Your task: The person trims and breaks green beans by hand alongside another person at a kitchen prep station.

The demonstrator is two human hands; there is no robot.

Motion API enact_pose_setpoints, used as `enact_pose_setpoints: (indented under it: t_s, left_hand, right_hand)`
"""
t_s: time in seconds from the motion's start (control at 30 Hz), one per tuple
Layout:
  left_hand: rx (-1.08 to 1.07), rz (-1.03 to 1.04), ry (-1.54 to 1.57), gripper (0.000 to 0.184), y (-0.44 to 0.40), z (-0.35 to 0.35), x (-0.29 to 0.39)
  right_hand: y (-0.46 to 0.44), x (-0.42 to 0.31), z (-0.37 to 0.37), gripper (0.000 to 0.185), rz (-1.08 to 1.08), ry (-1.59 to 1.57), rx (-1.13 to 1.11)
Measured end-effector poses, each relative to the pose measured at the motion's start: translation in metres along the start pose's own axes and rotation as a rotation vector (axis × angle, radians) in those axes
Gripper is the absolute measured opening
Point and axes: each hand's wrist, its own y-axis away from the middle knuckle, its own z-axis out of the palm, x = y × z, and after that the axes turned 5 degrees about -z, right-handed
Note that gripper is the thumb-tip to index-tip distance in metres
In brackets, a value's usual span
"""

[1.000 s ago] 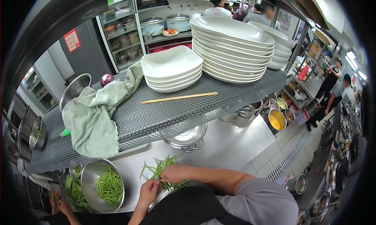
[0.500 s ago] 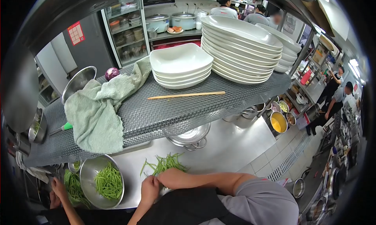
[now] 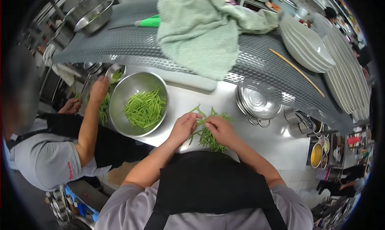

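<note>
Both of my hands are over a loose pile of green beans [image 3: 210,140] on the steel counter. My left hand [image 3: 185,128] is closed in a pinch at the pile's left edge, apparently on a green bean. Opposite it, the curled fingers of my right hand [image 3: 221,130] also pinch at a bean, and the two hands' fingertips almost meet. What lies right between the fingertips is small and partly hidden. To the left of my hands stands a wide metal bowl [image 3: 116,116], with trimmed green beans [image 3: 144,109] heaped inside.
A co-worker [image 3: 48,160] works at my left, one hand near more beans. Stacked metal strainers [image 3: 260,99] sit to the right. Overhead, a shelf [image 3: 132,41] carries a green cloth [image 3: 200,33], a green-handled knife [image 3: 150,21], a chopstick [image 3: 296,71] and white plates [image 3: 304,45].
My view has swung left and down, so the bean bowl and co-worker show more fully. My hands remain together at the bean pile, with both sets of fingers now visible.
</note>
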Motion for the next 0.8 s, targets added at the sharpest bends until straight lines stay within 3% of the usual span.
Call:
enact_pose_setpoints:
  t_s: [0.07, 0.23, 0.33, 0.4, 0.43, 0.47, 0.57, 0.67, 0.73, 0.77, 0.8]
  left_hand:
    - [0.017, 0.085, -0.244, 0.028, -0.001, 0.000, -0.004]
    - [0.055, 0.153, -0.392, 0.030, -0.005, 0.000, -0.016]
    - [-0.097, -0.283, 0.341, 0.030, 0.002, 0.001, -0.003]
    - [-0.076, -0.323, 0.469, 0.029, -0.004, -0.002, -0.016]
    - [-0.063, -0.365, 0.590, 0.029, -0.007, -0.006, -0.024]
    - [-0.061, -0.371, 0.608, 0.024, -0.006, -0.009, -0.028]
    - [-0.095, -0.478, 0.518, 0.017, 0.000, -0.021, -0.040]
    - [-0.144, -0.560, 0.509, 0.014, 0.009, -0.022, -0.054]
    - [-0.167, -0.587, 0.457, 0.013, 0.010, -0.023, -0.059]
    - [-0.175, -0.596, 0.462, 0.013, 0.011, -0.026, -0.060]
    - [-0.150, -0.532, 0.469, 0.012, 0.012, -0.031, -0.059]
  right_hand:
    - [0.000, -0.002, 0.001, 0.017, 0.026, -0.011, 0.050]
    - [-0.001, -0.003, 0.002, 0.015, -0.016, 0.181, 0.031]
    - [-0.003, -0.005, 0.009, 0.016, -0.072, 0.291, 0.006]
    - [-0.004, -0.007, 0.013, 0.016, -0.130, 0.306, 0.025]
    - [-0.005, -0.010, 0.013, 0.016, 0.051, 0.165, 0.009]
    - [-0.007, -0.011, 0.015, 0.017, 0.232, 0.023, -0.010]
    - [-0.028, -0.001, 0.014, 0.017, 0.280, 0.102, -0.242]
    - [-0.065, -0.026, 0.016, 0.023, 0.199, 0.038, -0.323]
    - [-0.082, -0.047, 0.021, 0.033, 0.264, -0.507, -0.192]
    - [-0.089, -0.046, 0.023, 0.033, 0.276, -0.503, -0.189]
    - [-0.094, -0.043, 0.026, 0.038, 0.101, -0.313, -0.081]
